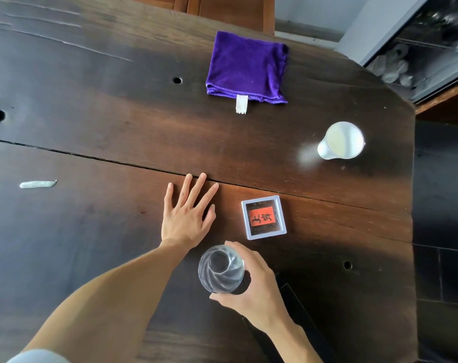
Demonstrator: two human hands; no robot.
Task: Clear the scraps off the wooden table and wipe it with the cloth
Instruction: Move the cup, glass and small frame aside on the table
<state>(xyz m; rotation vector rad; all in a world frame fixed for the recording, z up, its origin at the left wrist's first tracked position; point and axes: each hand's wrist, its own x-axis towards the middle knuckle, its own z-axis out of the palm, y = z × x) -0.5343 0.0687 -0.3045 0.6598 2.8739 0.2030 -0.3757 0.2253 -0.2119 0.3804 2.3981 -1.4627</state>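
Right hand (251, 284) grips a clear cup (221, 268); left hand (187, 213) lies flat, fingers spread, perhaps sweeping; folded cloth (246, 68) lies far beyond both.

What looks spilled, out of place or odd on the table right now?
A pale smear lies alone on the wooden table, far left of the left hand. A whitish patch sits beside the white cup; spill or glare, I cannot tell.

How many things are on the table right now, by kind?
Cups: 2, a white cup and a glass in the right hand
Cloth: 1
Box: 1
Scrap: 1
Total: 5
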